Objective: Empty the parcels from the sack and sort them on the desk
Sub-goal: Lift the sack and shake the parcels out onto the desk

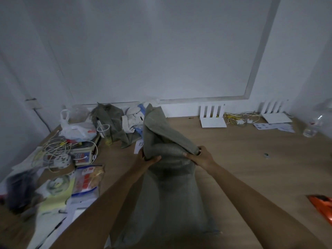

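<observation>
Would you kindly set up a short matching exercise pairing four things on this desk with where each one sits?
Things:
1. sack
2. white plastic bag
3. orange packet
4. clear bottle

Places:
A. far right, by the wall
B. near right edge of the desk
C. middle, gripped by the left hand and right hand
D. far left, in the clutter

Pairs: 1-C, 2-D, 3-B, 4-A

Dim room; white wall (pixel 161 51); wooden desk (pixel 242 159).
</observation>
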Demonstrator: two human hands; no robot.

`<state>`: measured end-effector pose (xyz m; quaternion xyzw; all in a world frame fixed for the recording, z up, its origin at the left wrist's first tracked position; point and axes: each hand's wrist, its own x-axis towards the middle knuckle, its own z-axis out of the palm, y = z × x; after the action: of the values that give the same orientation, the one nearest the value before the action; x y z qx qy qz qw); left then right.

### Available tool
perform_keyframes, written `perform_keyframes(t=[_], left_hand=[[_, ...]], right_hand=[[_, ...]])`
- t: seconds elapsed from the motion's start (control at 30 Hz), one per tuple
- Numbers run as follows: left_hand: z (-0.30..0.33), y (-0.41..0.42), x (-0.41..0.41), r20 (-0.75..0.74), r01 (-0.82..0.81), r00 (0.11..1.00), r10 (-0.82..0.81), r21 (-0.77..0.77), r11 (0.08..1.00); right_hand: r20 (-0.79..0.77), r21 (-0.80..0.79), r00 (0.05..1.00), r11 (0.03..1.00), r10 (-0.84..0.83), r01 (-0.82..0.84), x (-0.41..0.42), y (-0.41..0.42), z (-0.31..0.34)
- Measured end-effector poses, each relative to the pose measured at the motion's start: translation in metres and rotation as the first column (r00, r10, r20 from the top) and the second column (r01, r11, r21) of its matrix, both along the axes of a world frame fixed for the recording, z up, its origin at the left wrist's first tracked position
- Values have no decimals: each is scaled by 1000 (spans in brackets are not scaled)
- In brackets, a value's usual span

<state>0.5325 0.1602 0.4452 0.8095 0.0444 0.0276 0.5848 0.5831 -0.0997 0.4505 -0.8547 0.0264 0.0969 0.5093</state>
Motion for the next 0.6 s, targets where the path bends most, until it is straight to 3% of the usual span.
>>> perform_keyframes(t=[0.17, 0.27, 0.4, 0.6], left_hand=[[-17, 7, 11, -77, -71, 995, 65, -88, 994], [-24, 5, 6, -98, -46, 995, 36, -105, 993], [-27, -1, 3, -89, -13, 996, 3, -116, 993], [-30, -1, 6, -110, -56, 993, 44, -102, 993]], right_hand=[[-119, 244, 991, 969, 63, -32, -13, 1, 5], [-202, 299, 972, 953, 119, -54, -18, 1, -7], [-150, 334, 988, 942, 28, 24, -16, 12, -24], [-98, 385, 994, 923, 40, 1, -15, 25, -24]])
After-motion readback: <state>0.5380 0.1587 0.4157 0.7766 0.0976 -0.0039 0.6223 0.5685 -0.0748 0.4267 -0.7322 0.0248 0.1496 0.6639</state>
